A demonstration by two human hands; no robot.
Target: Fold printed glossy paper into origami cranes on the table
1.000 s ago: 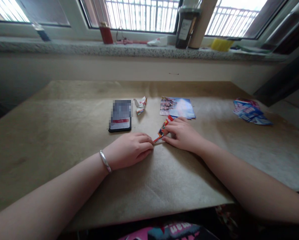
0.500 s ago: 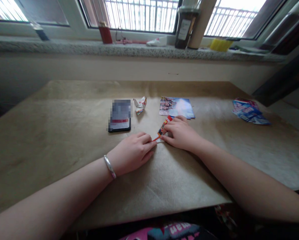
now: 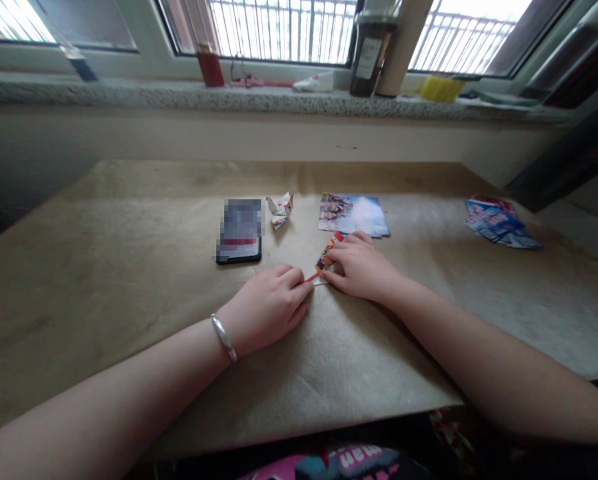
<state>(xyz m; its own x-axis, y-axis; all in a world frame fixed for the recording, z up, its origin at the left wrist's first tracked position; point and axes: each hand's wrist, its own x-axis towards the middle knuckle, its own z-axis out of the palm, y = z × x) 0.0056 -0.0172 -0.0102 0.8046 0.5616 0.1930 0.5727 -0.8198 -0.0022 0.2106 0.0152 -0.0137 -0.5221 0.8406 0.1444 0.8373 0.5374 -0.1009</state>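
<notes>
A small piece of folded paper [image 3: 328, 252], printed red, orange and black with some white showing, lies on the table between my two hands. My left hand [image 3: 269, 305], with a silver bangle on its wrist, pinches the paper's near left end. On the other side, my right hand [image 3: 361, 263] has its thumb and fingers pressed on the paper and covers part of it. Behind my hands stands a small folded paper figure [image 3: 281, 212], white with coloured print. Glossy printed sheets [image 3: 356, 215] lie just beyond my right hand.
A phone [image 3: 240, 230], its screen blurred, lies to the left of the paper figure. Several blue and red packets or cards [image 3: 501, 223] are spread at the table's right. Along the stone windowsill [image 3: 153, 97] stand a dark lidded jar [image 3: 371, 57] and a red container [image 3: 211, 67].
My left wrist has shifted slightly to the right and down. Both hands keep hold of the folded paper, which shows a little more white near my left fingertips.
</notes>
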